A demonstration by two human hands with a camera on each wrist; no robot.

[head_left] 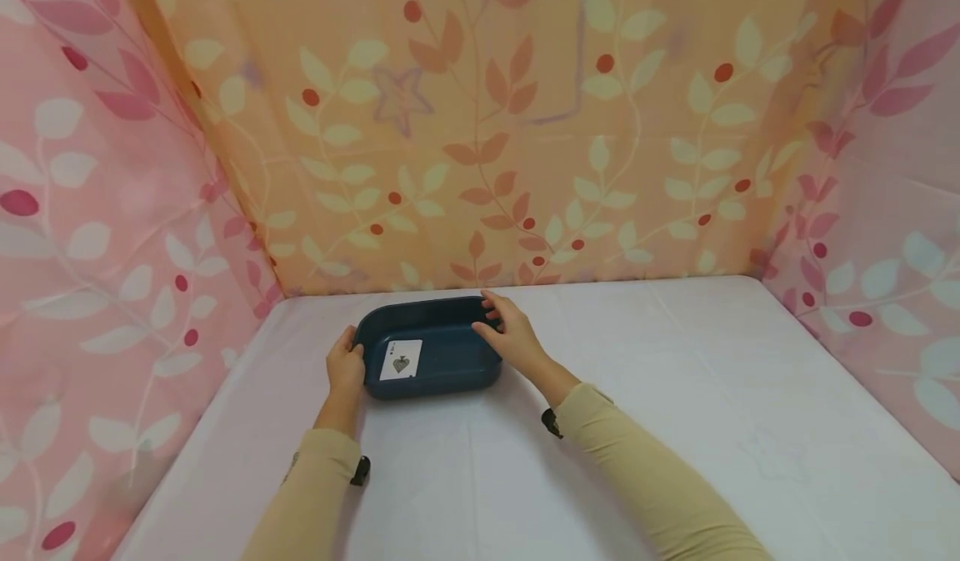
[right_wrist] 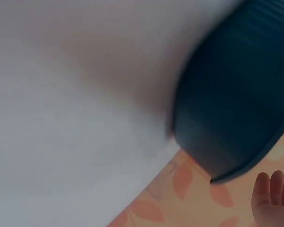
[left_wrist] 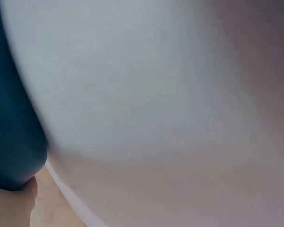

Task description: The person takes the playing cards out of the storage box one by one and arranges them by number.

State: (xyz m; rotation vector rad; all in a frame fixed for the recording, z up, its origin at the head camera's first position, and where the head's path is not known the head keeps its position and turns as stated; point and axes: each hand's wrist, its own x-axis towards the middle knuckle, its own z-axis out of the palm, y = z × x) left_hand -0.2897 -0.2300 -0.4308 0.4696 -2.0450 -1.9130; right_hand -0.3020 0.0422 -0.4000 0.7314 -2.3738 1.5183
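A dark blue rectangular tray (head_left: 438, 386) with rounded corners is at the far middle of the table in the head view. Inside it, toward the left, lies a playing card (head_left: 401, 360) with a large spade, face up. My left hand (head_left: 346, 368) grips the tray's left end, thumb at the rim; part of that hand (left_wrist: 12, 207) shows against the tray in the left wrist view. At the tray's right end is my right hand (head_left: 516, 338), thumb and fingers spread near the rim. The right wrist view shows its fingers (right_wrist: 276, 188) straight and apart from the tray wall (right_wrist: 227, 99).
A white cloth covers the table (head_left: 465, 478). Behind it hangs an orange leaf-patterned curtain (head_left: 465, 127). Pink patterned curtains stand at the left (head_left: 112, 294) and right (head_left: 900, 211) sides.
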